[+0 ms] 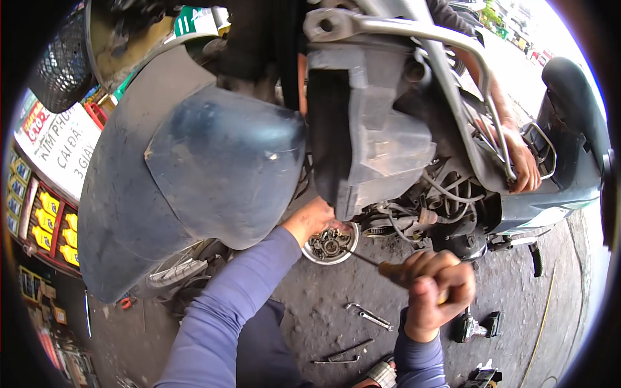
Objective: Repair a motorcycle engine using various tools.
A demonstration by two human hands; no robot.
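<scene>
My right hand (430, 288) is closed around the handle of a screwdriver (367, 260). Its thin dark shaft slants up and left toward a round, silver-rimmed dish (330, 261) with small metal parts in it. By the upper edge of that dish is my left hand (313, 218), its fingertips dirty and partly out of sight, so I cannot make out whether they grip anything. Just above stands the black plastic housing (388, 155) of a partly stripped motorbike, with exposed hoses and engine parts (446, 200) to its right.
A dark blue fender-like panel (226, 161) bulges at the left. Wrenches (370, 317) and other tools lie on the ground, and a black power tool (477, 327) sits to the right. Another person's hand (522, 161) rests on the bike. Yellow bottles (45, 220) line a shelf.
</scene>
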